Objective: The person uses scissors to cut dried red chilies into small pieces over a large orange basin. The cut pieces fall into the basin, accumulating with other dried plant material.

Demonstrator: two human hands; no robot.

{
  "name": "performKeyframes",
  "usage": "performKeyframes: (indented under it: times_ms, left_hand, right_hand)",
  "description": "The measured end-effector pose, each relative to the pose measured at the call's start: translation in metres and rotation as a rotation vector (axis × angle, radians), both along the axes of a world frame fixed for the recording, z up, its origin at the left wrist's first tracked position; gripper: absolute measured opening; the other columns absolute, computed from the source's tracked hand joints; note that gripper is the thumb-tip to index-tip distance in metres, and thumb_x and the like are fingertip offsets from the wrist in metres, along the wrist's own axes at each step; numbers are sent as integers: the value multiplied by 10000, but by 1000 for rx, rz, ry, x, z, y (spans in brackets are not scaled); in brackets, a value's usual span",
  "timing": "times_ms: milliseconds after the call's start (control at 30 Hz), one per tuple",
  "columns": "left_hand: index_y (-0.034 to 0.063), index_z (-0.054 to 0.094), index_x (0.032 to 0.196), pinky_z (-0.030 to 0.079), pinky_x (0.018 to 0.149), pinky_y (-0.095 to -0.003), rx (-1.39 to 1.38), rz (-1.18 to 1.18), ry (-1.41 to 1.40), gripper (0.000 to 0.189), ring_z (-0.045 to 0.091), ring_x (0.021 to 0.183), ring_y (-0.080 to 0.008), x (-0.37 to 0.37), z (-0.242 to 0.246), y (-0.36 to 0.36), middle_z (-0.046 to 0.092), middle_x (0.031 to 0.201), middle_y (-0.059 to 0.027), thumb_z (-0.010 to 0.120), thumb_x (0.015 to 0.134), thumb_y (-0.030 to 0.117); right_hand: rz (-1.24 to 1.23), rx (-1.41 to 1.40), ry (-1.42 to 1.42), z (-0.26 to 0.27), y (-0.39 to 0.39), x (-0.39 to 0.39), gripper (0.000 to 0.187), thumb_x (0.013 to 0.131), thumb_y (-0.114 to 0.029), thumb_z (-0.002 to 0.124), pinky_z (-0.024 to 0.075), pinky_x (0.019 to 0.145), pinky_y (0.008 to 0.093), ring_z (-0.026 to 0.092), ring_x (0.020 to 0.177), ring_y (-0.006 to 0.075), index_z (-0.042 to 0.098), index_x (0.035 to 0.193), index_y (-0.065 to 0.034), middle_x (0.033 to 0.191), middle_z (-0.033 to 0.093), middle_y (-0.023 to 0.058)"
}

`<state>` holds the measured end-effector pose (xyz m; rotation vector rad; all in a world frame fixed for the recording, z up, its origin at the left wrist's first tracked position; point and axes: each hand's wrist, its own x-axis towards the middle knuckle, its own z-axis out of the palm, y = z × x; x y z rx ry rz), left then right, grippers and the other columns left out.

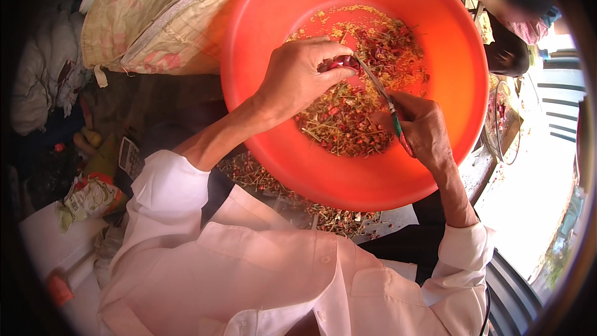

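My left hand [303, 77] holds dried red chillies [343, 62] between thumb and fingers, above a wide orange-red plastic basin [359, 191]. Gripped in my right hand [419, 126] is a pair of scissors [380, 86] with green and red on the handles. Its blades point up and left, and their tips lie beside the chillies near my left fingertips. Whether the blades touch the chillies, I cannot tell. On the basin floor lie loose yellow seeds [364, 14], chilli pieces with stems [347, 123] and darker red pieces [387, 46].
A woven sack [172, 32] with dark red contents leans against the basin's left side. Stems and chilli scraps [343, 219] litter the floor before me. A calculator [129, 155] lies at left near a printed packet [91, 193]. Another person [517, 0] is at upper right.
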<state>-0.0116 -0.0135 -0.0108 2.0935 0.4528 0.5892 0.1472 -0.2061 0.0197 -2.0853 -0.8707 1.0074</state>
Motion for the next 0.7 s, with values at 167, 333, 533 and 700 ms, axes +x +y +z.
performKeyframes:
  times_ms: [167,333,533,700]
  left_hand:
    - [66,771,1141,457,564,-314,-190,0,87,342,521,586,-109,0,7,9,593,661,-31,841,873,265]
    - [40,756,1194,454,607,-244,-214,-78,181,325,498,644,-42,0,18,18,461,686,52,819,907,178]
    - [22,755,1173,521,703,-260,-372,-310,260,308,653,793,-65,1,14,17,735,866,-25,788,939,220]
    - [21,773,1111,495,683,-255,-435,-379,279,252,624,779,-60,1,10,19,742,869,-17,752,971,230]
  right_hand:
    - [31,130,-376,-9,-3,12,321,817,-72,755,495,568,313,586,551,143,746,1137,-94,681,629,80]
    - [93,168,-462,-8,-7,18,410,778,7,720,517,598,319,623,587,160,747,1168,-115,744,667,85]
    - [172,199,-382,-12,-7,15,437,759,47,710,512,588,316,616,589,163,744,1172,-94,765,669,83]
    - [140,197,-286,-11,-7,9,360,826,-48,781,477,574,292,557,607,101,738,1182,-76,724,619,49]
